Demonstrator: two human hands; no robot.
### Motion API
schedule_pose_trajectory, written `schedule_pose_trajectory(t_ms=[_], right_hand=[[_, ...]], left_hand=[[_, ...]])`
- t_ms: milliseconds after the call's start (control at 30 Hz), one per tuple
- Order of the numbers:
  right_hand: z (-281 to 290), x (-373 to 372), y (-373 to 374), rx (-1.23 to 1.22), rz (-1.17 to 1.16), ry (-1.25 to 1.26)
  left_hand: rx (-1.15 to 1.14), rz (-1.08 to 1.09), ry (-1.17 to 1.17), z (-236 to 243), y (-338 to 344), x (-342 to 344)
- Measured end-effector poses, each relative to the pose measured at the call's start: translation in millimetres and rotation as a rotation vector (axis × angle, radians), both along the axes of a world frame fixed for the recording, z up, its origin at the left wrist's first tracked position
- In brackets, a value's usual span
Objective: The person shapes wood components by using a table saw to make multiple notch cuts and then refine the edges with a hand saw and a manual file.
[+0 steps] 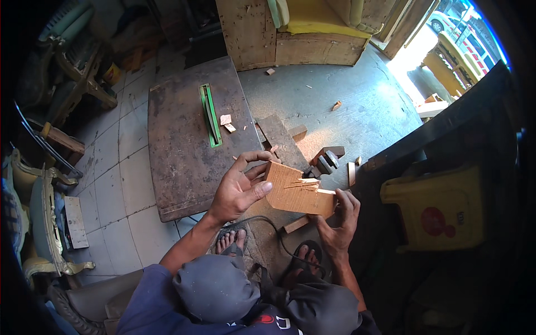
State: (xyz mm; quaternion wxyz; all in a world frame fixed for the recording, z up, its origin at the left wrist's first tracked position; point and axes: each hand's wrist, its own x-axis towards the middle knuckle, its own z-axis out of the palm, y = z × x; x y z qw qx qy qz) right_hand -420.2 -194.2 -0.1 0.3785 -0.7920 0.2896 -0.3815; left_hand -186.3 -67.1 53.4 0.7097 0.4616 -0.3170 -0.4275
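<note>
Between both hands I hold up a short, thick wooden block (296, 195), brown with a rough, splintered notch in its upper edge. My left hand (241, 187) grips its left end, thumb on the front face and fingers behind. My right hand (339, 223) holds the right end by the fingers and thumb. Beyond the left hand is a dark worktable (178, 139) with a green-edged slot (210, 117) in its top. Small pale wood scraps (225, 119) lie beside that slot.
Wood offcuts (298, 133), sawdust and a dark tool (328, 161) lie on the floor past the block. A black cable (273, 226) runs between my feet. To the right stands a yellow plastic stool (435, 209); carved chair frames (47, 223) line the left.
</note>
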Motion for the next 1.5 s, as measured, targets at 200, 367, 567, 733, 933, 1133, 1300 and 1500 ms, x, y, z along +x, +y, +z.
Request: schedule_pose_trajectory(t_ms=[200,367,567,733,933,1133,1300,1500], right_hand=[[3,6,-16,0.646,0.011,-0.498],[1,7,-18,0.85,0.029,-0.572],[-1,16,-11,0.983,0.075,-0.634],[-1,16,-11,0.989,0.069,-0.598],[-10,12,-13,1.011,0.058,-0.614],[-10,14,-12,1.004,0.07,-0.605],[-7,16,-11,1.04,0.081,-0.537],[0,21,-11,1.067,0.027,-0.453]], left_hand=[[0.208,-0.271,0.142,-20,4,-25],[0.24,-0.441,0.173,-53,6,-59],[0.328,-0.447,0.209,-59,8,-60],[0.335,-0.453,0.192,-54,9,-59],[0.343,-0.466,0.168,-54,8,-60],[0.331,-0.431,0.111,-52,12,-56],[0.313,-0.19,-0.894,-36,14,-51],[-0.038,0.013,-1.384,-67,20,-43]])
